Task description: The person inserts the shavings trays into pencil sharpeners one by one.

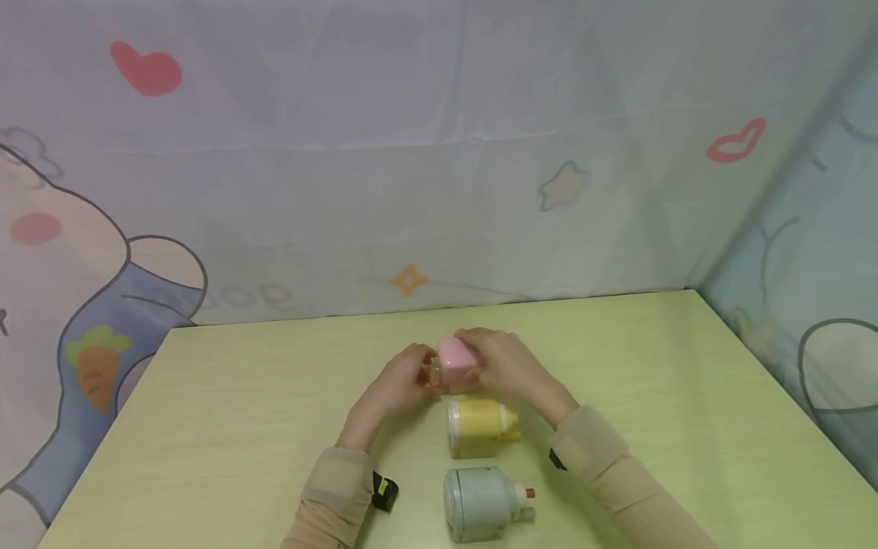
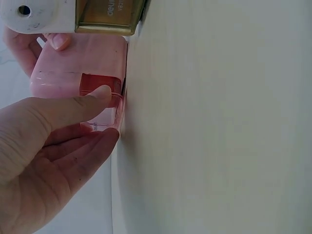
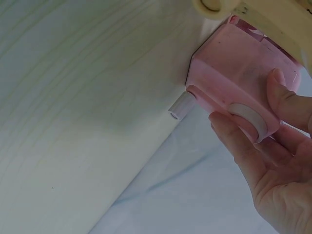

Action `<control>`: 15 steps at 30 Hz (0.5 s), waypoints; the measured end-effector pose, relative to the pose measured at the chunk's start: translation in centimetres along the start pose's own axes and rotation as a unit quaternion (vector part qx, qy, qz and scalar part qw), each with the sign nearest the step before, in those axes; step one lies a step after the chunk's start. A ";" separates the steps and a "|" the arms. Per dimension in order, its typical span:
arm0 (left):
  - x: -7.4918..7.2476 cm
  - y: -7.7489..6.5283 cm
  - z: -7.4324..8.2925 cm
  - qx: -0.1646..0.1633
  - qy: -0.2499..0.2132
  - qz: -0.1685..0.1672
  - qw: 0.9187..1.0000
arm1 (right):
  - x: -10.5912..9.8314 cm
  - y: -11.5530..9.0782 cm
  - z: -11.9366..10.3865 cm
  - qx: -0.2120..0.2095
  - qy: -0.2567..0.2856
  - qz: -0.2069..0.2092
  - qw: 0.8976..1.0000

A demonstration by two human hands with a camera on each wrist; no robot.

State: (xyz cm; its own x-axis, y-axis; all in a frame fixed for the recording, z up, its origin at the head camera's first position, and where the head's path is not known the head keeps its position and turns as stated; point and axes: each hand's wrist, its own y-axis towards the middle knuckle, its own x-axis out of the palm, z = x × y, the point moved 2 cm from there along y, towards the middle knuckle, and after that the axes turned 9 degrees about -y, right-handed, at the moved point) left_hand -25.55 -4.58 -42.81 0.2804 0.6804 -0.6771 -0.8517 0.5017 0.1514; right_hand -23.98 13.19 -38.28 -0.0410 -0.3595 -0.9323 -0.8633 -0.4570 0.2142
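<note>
A pink pencil sharpener [image 1: 456,366] rests on the table toward its far side, between both hands. My right hand [image 1: 509,366] grips its pink body from the right, thumb on one face and fingers around the crank end. At the other end, my left hand [image 1: 403,379] pinches the clear front part [image 2: 105,118] between thumb and fingers. A red inner section shows beside the left thumb in the left wrist view. Nearer to me lies a yellow pencil sharpener [image 1: 478,428], close to the pink one and touched by neither hand.
A grey-blue pencil sharpener [image 1: 478,503] sits nearest the front, in line with the other two. The pale yellow-green table [image 1: 226,427] ends at a printed cloth backdrop [image 1: 343,191] behind and at the sides.
</note>
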 end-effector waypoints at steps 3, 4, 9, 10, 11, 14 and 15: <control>0.1 0.2 -0.1 0.004 0.007 0.000 1.000 | 0.0 0.0 -0.1 -0.005 -0.004 0.002 1.000; 0.2 0.2 -0.1 0.004 0.009 -0.001 1.000 | 0.0 0.0 -0.1 -0.006 -0.003 0.002 1.000; 0.2 0.4 0.0 -0.001 0.011 -0.002 1.000 | 0.0 0.0 -0.1 -0.005 0.002 0.000 1.000; 0.2 0.5 0.1 0.001 0.010 -0.002 1.000 | 0.0 0.0 -0.1 -0.004 0.004 0.000 1.000; 0.2 0.5 0.1 0.001 0.009 -0.002 1.000 | 0.0 0.0 -0.1 -0.005 0.005 0.001 1.000; 0.2 0.5 0.1 0.002 0.008 -0.004 1.000 | 0.0 0.0 -0.1 -0.005 0.006 0.002 1.000; 0.2 0.5 0.2 0.003 0.009 -0.004 1.000 | 0.0 0.0 -0.1 -0.006 0.006 0.003 1.000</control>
State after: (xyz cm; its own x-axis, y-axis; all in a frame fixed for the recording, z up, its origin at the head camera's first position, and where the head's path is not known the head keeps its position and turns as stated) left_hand -25.85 -4.08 -42.79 0.2797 0.6659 -0.6916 -0.8464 0.5110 0.1496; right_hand -23.95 13.05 -38.25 -0.0405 -0.3716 -0.9275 -0.8571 -0.4642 0.2234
